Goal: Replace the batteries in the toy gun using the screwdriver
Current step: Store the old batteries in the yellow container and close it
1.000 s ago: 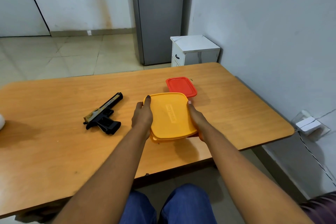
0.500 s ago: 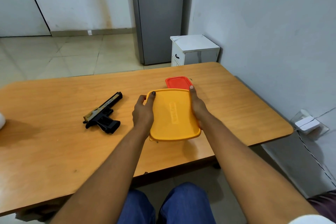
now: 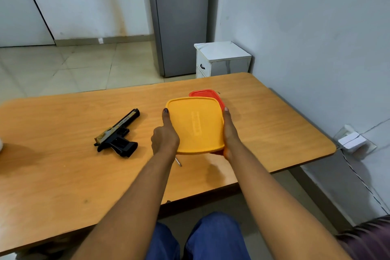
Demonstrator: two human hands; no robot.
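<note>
Head view: both hands are on the yellow rounded-square plastic lid (image 3: 195, 125), left hand (image 3: 164, 138) gripping its left edge with thumb up, right hand (image 3: 231, 131) clasping its right edge, lifting it above the wooden tabletop (image 3: 274, 124). Behind it peeks a red plastic lid (image 3: 207, 93). A thin metal screwdriver tip (image 3: 178, 162) pokes out beneath. Well to the left lies the black-and-gold toy gun (image 3: 118, 133), flat on the tabletop.

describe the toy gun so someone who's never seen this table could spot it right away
Start at the wooden table and look left of the yellow lid held in both hands. The toy gun lies flat there, touched by nothing. It is the only black thing on the table, with a tan-gold slide.
</note>
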